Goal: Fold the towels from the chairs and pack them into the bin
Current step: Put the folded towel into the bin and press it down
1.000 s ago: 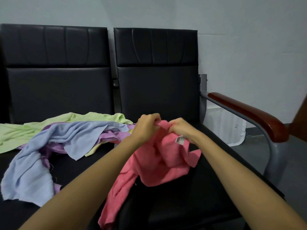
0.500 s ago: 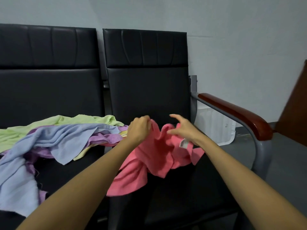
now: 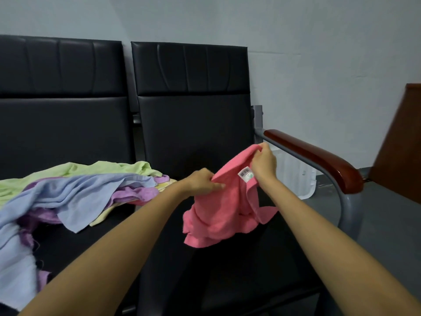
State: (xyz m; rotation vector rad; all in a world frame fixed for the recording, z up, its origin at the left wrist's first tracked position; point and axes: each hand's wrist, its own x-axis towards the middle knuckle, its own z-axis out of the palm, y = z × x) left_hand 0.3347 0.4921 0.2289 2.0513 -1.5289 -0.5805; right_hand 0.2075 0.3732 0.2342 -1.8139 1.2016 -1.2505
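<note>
GRIP: my left hand and right hand both pinch the soft pink cloth towel over the black padded chair seat | RISK: it hangs bunched, so I may fold it crooked.

Dim, soft indoor light with a cool grey-blue cast falls evenly on the wall, and shadows are faint. The black chair backs show only a dull sheen (seat detail sinks into darkness). The wooden armrest carries a small highlight. The pink towel looks slightly soft at its lower edge. Wide-angle bending stretches the frame's edges.
</note>
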